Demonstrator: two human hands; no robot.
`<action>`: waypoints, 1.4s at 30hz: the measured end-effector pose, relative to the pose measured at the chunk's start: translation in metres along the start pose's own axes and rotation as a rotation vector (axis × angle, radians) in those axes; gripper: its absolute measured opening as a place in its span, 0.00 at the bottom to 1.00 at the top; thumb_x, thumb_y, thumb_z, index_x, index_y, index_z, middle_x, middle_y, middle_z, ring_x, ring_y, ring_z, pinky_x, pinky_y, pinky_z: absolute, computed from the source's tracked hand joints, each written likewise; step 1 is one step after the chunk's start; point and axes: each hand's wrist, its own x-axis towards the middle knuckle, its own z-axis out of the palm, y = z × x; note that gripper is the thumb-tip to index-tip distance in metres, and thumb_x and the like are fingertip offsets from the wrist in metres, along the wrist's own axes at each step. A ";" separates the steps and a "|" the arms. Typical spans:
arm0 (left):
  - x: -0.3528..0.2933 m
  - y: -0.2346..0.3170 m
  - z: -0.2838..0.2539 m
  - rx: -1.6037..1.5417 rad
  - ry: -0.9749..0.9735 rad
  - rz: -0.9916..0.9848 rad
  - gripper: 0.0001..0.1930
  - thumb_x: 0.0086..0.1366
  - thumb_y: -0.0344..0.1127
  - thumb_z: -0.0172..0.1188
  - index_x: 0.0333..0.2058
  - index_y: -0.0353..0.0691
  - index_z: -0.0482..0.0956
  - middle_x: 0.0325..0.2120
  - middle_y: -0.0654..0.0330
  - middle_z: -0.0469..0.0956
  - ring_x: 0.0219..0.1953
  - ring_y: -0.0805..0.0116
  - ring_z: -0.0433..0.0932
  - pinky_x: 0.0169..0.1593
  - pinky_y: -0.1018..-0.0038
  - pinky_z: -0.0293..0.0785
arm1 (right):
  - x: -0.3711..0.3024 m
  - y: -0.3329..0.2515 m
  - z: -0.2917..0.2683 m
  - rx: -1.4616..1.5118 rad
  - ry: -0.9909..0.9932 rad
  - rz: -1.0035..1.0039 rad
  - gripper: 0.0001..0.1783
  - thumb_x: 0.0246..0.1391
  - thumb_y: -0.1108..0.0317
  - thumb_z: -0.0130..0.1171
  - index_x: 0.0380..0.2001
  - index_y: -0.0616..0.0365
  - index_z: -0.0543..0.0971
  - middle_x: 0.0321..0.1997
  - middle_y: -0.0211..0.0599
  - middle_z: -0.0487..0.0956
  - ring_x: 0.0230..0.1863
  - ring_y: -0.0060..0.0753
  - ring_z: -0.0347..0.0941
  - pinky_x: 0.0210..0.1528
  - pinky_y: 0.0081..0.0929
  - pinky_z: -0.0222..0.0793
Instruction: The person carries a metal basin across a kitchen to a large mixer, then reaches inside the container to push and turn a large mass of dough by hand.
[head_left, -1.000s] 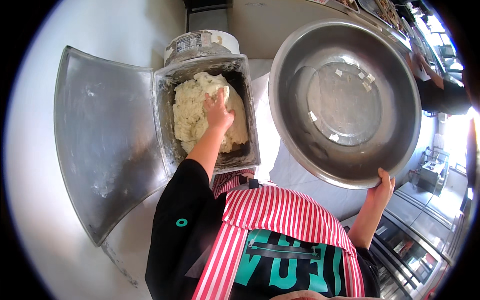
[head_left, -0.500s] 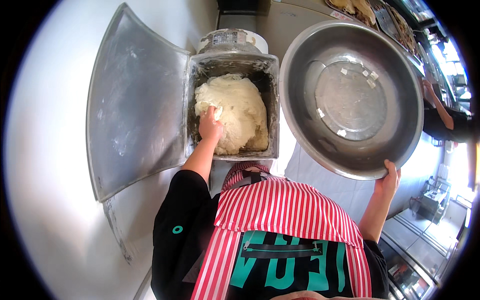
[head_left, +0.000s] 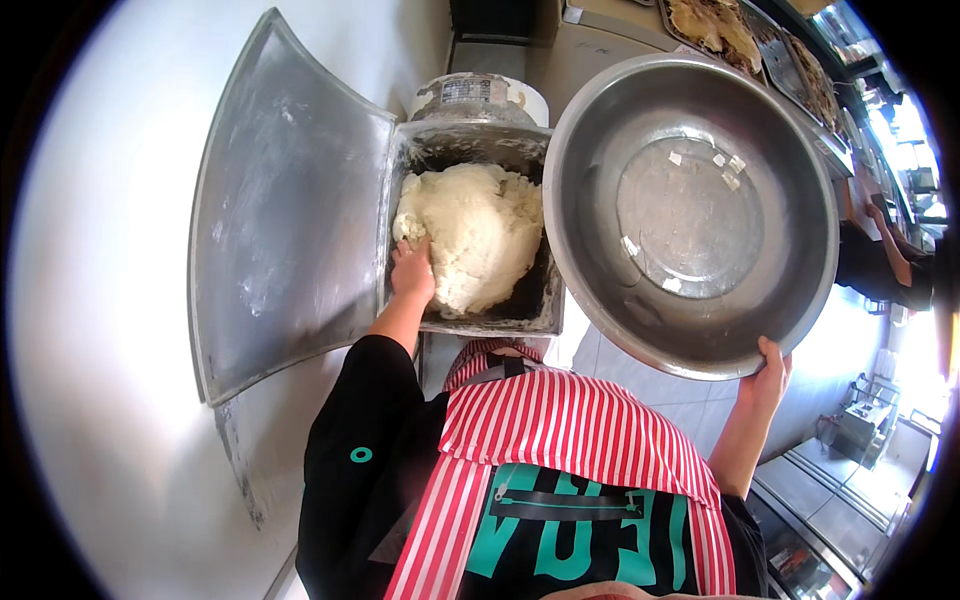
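Note:
A big lump of pale dough (head_left: 475,235) fills much of a deep metal bin (head_left: 540,325). My left hand (head_left: 412,275) reaches into the bin and grips the lump at its near left edge, with the fingertips partly sunk in. On the right, my right hand (head_left: 768,375) is closed round the near rim of a wide steel bowl (head_left: 690,320). The bowl is tilted so that its inside shows, with several small white bits on its bottom. Its left rim overlaps the bin's right edge.
The bin's metal lid (head_left: 290,220) stands open against the white wall (head_left: 110,300). Behind the bin is a round white housing (head_left: 478,95). Trays of brown food (head_left: 715,30) sit at the far right. Another person's arm (head_left: 890,240) shows at the right edge, above a steel counter (head_left: 810,490).
My left hand has shifted slightly nearer to me along the dough's edge. The bowl, still in my right hand, has moved left over the bin's edge. The whole view has shifted a little.

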 end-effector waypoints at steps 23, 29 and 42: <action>0.030 0.069 -0.030 0.149 -0.033 0.005 0.35 0.46 0.36 0.64 0.55 0.52 0.62 0.57 0.49 0.52 0.59 0.47 0.51 0.48 0.57 0.69 | 0.022 0.016 0.005 -0.008 0.033 0.001 0.24 0.41 0.80 0.52 0.47 0.68 0.68 0.42 0.40 0.73 0.43 0.34 0.69 0.49 0.27 0.63; 0.065 0.033 0.029 0.291 -0.057 -0.072 0.14 0.52 0.33 0.59 0.40 0.48 0.78 0.56 0.50 0.54 0.55 0.51 0.56 0.43 0.70 0.74 | 0.020 0.018 0.008 -0.113 0.002 -0.058 0.24 0.41 0.80 0.51 0.48 0.68 0.68 0.44 0.39 0.73 0.44 0.32 0.68 0.50 0.26 0.61; 0.047 0.001 -0.004 -0.273 -0.232 0.141 0.37 0.49 0.45 0.60 0.57 0.39 0.58 0.60 0.44 0.52 0.61 0.47 0.53 0.61 0.66 0.55 | -0.007 -0.008 0.026 -0.180 -0.075 -0.149 0.25 0.41 0.80 0.50 0.49 0.69 0.68 0.44 0.41 0.73 0.45 0.32 0.68 0.51 0.25 0.60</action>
